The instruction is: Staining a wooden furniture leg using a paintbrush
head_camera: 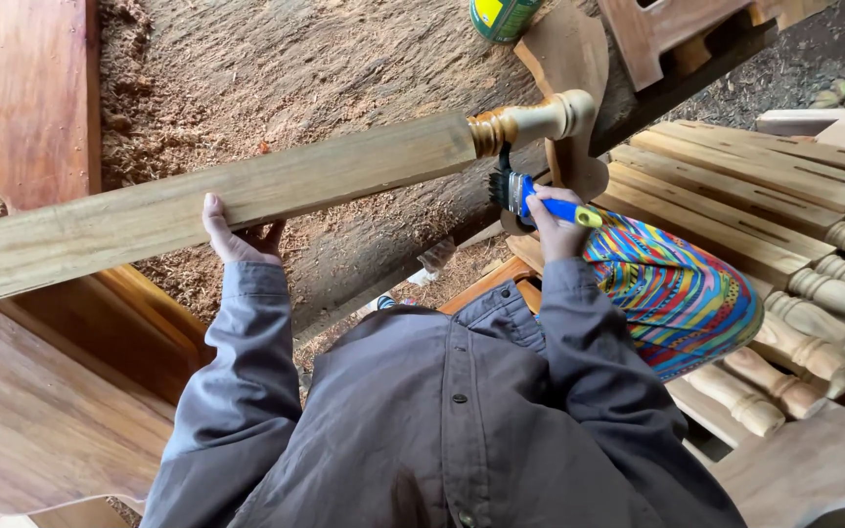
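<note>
A long wooden post with a turned, rounded end stretches across the view from lower left to upper right. My left hand grips its underside near the middle. A paintbrush with a blue and yellow handle and dark bristles is held in my right hand. The bristles touch the turned part just below the post's glossy, wet-looking end. I wear a grey button shirt and bright striped trousers.
Several similar turned wooden posts lie stacked at the right. A green and yellow can stands at the top. Sawdust covers the ground behind. Reddish wooden panels are at the left, and a wooden frame at upper right.
</note>
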